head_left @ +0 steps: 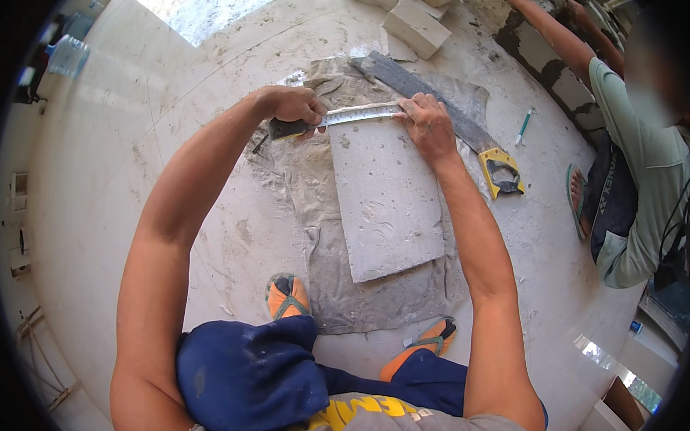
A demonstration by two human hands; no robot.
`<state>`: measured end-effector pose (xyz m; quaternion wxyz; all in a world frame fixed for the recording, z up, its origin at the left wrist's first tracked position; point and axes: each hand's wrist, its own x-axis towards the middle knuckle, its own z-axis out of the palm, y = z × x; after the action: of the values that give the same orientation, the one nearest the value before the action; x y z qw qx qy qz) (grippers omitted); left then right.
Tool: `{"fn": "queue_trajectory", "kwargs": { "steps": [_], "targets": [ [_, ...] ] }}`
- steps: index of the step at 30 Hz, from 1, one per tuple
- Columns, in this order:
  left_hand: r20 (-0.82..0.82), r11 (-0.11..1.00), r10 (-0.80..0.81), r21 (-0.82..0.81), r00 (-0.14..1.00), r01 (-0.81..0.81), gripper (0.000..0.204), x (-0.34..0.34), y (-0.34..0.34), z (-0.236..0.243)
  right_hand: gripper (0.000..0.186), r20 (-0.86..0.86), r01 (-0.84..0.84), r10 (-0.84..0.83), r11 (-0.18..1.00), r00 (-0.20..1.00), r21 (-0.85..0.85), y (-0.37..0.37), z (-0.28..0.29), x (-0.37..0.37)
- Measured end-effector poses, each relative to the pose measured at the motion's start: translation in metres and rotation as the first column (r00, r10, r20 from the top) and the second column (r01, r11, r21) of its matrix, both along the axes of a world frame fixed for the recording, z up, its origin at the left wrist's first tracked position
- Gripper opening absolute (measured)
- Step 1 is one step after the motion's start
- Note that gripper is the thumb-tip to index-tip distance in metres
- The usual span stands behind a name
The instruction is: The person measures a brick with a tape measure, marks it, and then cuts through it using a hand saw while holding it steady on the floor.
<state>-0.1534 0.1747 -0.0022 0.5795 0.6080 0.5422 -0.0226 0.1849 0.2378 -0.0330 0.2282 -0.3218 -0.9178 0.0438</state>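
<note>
A pale grey lightweight block (385, 205) lies flat on a dusty cloth sheet (301, 176) in front of me. Along its far edge stretches the silvery blade of a tape measure (361, 113). My left hand (294, 106) grips the dark case of the tape measure at the block's far left corner. At the far right corner, my right hand (427, 126) pinches the blade's other end against the block; its fingertips are partly hidden. A handsaw (459, 117) with a yellow and black handle rests just right of my right hand.
Another person (639, 157) in a light green shirt crouches at the right, arms toward a block wall (566, 90). A green pen (524, 127) lies on the floor beyond the saw. More pale blocks (416, 28) are at the far side. Water bottles (68, 56) stand far left.
</note>
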Motion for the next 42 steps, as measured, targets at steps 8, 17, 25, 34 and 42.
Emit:
{"fn": "queue_trajectory", "kwargs": {
  "steps": [8, 17, 25, 34, 42],
  "targets": [
    [-0.024, 0.995, 0.094, -0.036, 0.995, -0.095, 0.02, 0.011, 0.004, 0.007, 0.036, 0.087, -0.033, 0.029, 0.999, 0.996, 0.039, 0.001, 0.003, 0.007],
    [-0.032, 0.99, 0.115, -0.081, 0.993, -0.117, 0.021, 0.012, 0.009, 0.006, 0.028, 0.044, -0.068, 0.067, 0.997, 0.997, 0.023, -0.001, 0.007, 0.002],
    [-0.028, 0.99, 0.124, -0.07, 0.992, -0.126, 0.021, 0.014, 0.009, 0.007, 0.026, 0.039, 0.005, -0.007, 0.999, 0.999, 0.051, -0.001, 0.0, -0.007],
    [-0.024, 0.988, 0.157, -0.001, 0.987, -0.158, 0.02, 0.017, -0.002, 0.006, 0.023, 0.053, -0.002, 0.003, 1.0, 0.999, -0.029, -0.008, 0.004, -0.004],
    [-0.006, 0.974, 0.226, 0.023, 0.974, -0.226, 0.02, 0.031, -0.029, 0.003, 0.02, -0.003, -0.039, 0.039, 0.995, 0.999, -0.088, -0.025, 0.005, 0.011]
  ]
}}
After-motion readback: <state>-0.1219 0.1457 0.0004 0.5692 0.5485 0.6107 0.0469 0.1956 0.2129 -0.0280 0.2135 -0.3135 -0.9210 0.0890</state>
